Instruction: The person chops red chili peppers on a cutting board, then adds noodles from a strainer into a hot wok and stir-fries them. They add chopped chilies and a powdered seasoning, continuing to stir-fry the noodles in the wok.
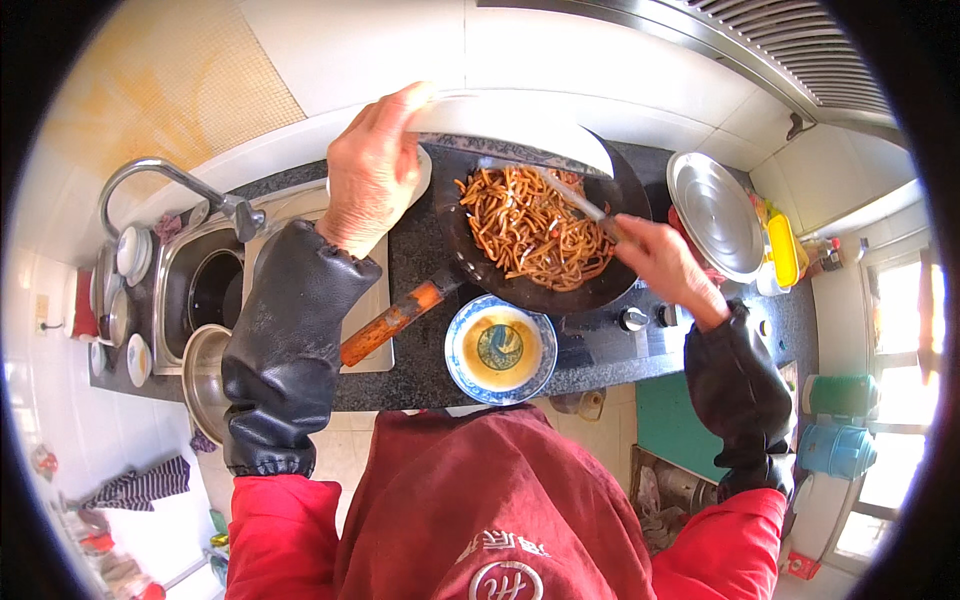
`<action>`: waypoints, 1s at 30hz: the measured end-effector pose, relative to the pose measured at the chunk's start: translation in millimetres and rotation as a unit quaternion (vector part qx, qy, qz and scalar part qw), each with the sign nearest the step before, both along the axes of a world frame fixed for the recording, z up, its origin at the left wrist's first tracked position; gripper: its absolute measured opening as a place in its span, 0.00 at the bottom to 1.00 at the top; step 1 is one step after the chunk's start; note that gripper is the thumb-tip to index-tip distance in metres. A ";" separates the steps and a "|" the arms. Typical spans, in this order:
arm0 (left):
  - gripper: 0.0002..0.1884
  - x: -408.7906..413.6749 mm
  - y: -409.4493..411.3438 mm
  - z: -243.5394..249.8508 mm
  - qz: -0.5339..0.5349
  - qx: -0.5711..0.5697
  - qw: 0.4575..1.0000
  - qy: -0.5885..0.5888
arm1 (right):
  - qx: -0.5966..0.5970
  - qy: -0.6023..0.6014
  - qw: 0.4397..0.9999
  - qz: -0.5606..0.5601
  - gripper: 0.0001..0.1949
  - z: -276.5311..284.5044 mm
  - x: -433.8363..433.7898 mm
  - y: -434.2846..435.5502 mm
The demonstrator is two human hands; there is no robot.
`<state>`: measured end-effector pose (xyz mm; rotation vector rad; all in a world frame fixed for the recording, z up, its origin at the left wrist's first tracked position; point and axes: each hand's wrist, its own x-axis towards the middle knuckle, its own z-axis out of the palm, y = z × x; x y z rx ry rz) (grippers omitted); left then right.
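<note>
My left hand (pixel 379 161) grips one end of a large white dish (pixel 517 127), held tilted above the far side of a dark wok (pixel 630 270). Brown sauced noodles (pixel 529 232) with small red bits lie in the wok. In my right hand (pixel 664 259) is the handle of a metal spatula (pixel 574 196); its blade reaches into the far part of the noodles, partly hidden near the dish's edge. The wok's wooden handle (pixel 394 322) points toward me at the left. Close in front of the wok stands a blue-and-white bowl (pixel 541 337) with yellowish liquid in it.
Left are a steel sink (pixel 161 300), a curved faucet (pixel 172 169), a metal basin (pixel 196 375) and small dishes. A round metal lid (pixel 716 214) leans at the right by a yellow-rimmed container (pixel 782 251). Stove knobs (pixel 634 319) line the front; a range hood (pixel 750 52) hangs above.
</note>
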<state>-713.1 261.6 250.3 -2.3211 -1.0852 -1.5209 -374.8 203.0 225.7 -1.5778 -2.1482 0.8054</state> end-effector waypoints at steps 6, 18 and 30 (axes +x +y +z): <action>0.12 -40.2 -14.5 -11.4 0.094 -0.135 0.975 -0.152 | -0.016 -0.117 0.993 0.012 0.19 50.3 -2.0 -15.4; 0.14 -115.4 -26.0 -99.2 0.098 -0.337 0.894 -0.279 | -0.059 -0.128 0.990 0.023 0.19 86.6 18.3 -38.1; 0.16 -135.2 -103.5 -203.9 0.017 -0.632 0.643 -0.432 | -0.062 -0.255 0.965 0.019 0.18 119.5 31.0 -91.4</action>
